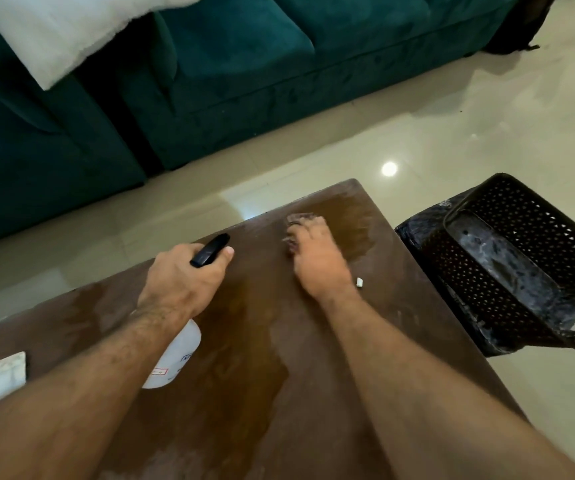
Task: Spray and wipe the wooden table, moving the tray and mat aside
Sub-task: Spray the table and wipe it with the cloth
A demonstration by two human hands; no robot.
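While the left hand (182,275) curls round the spray bottle (175,358), the right hand (314,258) presses a cloth (298,220) flat near the table's (244,393) far corner, fingers bunched together. It's the wiping step. Wet streaks gleam mid-table; the dull near edge probably needs spraying next.
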